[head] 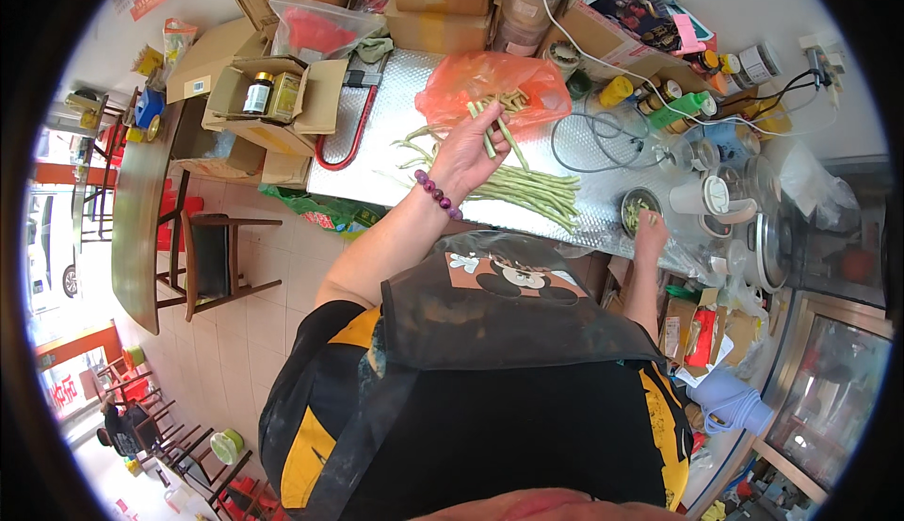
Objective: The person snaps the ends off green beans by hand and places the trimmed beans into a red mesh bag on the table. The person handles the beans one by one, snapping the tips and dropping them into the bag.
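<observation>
My left hand (472, 145), with a purple bead bracelet (436, 194) at the wrist, holds green yardlong bean lengths (513, 143) between thumb and fingers. Just beyond it lies an open red plastic bag (452, 86) with short broken bean pieces (515, 102) inside. A bundle of long green beans (540, 192) is spread on the table below that hand. To the right, my right hand (650, 233) is at the edge of a small metal bowl (624, 203) holding bean scraps (638, 208). Its fingertips are too small to show whether they grip anything.
The table (402, 90) has a silvery textured cover. A red-framed hacksaw (365, 125) and an open cardboard box (236, 100) with bottles stand left. A grey cable (565, 160), jars and a white cup (696, 196) crowd the right. A chair (212, 259) is behind on the left.
</observation>
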Tool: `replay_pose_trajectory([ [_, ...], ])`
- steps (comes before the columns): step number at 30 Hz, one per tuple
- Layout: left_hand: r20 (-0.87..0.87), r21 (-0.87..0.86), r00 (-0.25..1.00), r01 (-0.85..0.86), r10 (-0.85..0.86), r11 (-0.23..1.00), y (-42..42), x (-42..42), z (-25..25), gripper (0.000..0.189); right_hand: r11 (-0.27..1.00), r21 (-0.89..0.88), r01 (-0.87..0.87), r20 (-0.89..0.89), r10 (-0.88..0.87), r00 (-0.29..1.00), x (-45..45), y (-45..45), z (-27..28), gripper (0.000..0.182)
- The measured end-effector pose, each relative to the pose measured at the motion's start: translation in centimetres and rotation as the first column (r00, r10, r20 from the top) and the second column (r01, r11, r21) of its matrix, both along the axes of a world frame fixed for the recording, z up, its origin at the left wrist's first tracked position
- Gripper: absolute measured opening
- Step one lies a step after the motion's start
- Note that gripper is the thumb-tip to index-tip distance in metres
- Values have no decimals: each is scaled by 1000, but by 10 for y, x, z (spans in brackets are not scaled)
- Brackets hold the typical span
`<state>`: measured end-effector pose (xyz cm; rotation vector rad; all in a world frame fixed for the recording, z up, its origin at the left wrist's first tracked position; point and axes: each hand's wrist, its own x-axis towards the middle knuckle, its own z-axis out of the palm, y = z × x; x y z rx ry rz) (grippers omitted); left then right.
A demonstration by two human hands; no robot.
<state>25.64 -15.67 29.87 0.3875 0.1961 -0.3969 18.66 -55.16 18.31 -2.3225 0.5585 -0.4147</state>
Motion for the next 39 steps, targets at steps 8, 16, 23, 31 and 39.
replay_pose_trajectory([
  [8,-33,81,999,19,-16,997,-11,-7,-12,13,739,536,-408,-75,523,849,32,162,81,24],
  [16,-16,283,986,-154,165,947,-19,-21,-36,13,578,429,-694,-76,789,610,49,234,121,20],
  [23,-175,251,971,-116,163,961,-14,-30,-41,18,532,504,-681,-10,791,611,54,257,86,23],
  [31,-70,277,994,105,-89,955,-4,-33,-31,29,441,378,-814,-92,893,441,72,255,101,30],
  [39,257,954,927,-198,-273,227,25,-11,-45,49,368,-138,-920,-333,857,393,127,233,112,26],
])
